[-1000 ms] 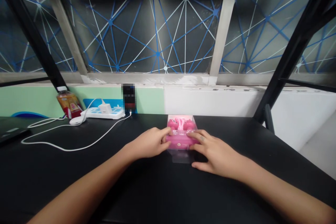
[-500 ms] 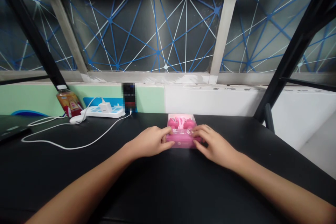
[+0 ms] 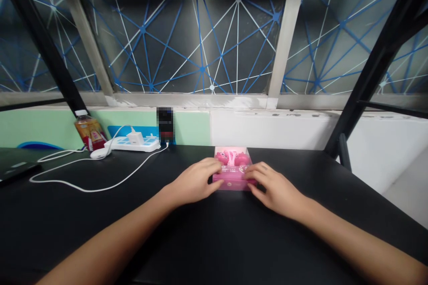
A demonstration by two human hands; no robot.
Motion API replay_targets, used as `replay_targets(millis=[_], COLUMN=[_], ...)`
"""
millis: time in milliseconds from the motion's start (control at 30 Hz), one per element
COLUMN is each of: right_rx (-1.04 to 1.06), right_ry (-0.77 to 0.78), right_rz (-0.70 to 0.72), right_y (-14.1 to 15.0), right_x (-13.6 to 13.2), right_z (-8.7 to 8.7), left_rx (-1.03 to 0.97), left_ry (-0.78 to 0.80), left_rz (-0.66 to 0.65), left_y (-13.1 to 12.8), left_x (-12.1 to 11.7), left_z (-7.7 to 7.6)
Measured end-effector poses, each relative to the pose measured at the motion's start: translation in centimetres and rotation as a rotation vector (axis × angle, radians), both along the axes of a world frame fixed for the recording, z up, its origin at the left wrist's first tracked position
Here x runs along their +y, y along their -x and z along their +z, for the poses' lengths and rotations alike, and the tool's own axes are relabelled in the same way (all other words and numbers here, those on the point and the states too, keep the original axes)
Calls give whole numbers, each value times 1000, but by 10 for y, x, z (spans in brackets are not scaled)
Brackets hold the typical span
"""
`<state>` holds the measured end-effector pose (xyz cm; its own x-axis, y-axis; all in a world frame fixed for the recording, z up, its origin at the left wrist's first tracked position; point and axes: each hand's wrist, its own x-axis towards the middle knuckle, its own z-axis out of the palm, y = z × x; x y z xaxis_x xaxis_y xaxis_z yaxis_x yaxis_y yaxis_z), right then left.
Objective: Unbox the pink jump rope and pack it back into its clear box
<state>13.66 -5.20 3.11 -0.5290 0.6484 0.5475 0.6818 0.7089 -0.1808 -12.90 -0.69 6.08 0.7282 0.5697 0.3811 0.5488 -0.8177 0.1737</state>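
Observation:
A pink box with a clear cover lies on the black desk, near its back edge. Rounded pink pieces and pale pink strips show under the cover, but I cannot tell what they are. At the box's left side my left hand grips it, fingers over the top edge and thumb at the front corner. My right hand has hold of the opposite side, its bent fingers on top and its thumb low by the front corner. Both hands partly cover the box's sides.
On the left stand a drink bottle and a white power strip with a charger plugged in. A white cable loops over the desk. Black frame posts rise at both sides, before a window.
The whole view has shifted slightly, so things sit a little lower. My left fingers have straightened somewhat on the box's edge. Both hands stay at the box, which has not visibly moved on the desk.

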Motion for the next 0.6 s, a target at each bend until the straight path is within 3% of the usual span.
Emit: replay_targets(millis=[333, 600], right_rx=[-184, -185], right_ry=[-40, -6], right_rz=[-10, -3], right_y=[0, 2], right_x=[-7, -13], right_z=[7, 12], left_rx=[77, 69], left_ry=[25, 23], left_rz=[35, 10], left_y=[-1, 4], left_x=[0, -3], left_z=[4, 10])
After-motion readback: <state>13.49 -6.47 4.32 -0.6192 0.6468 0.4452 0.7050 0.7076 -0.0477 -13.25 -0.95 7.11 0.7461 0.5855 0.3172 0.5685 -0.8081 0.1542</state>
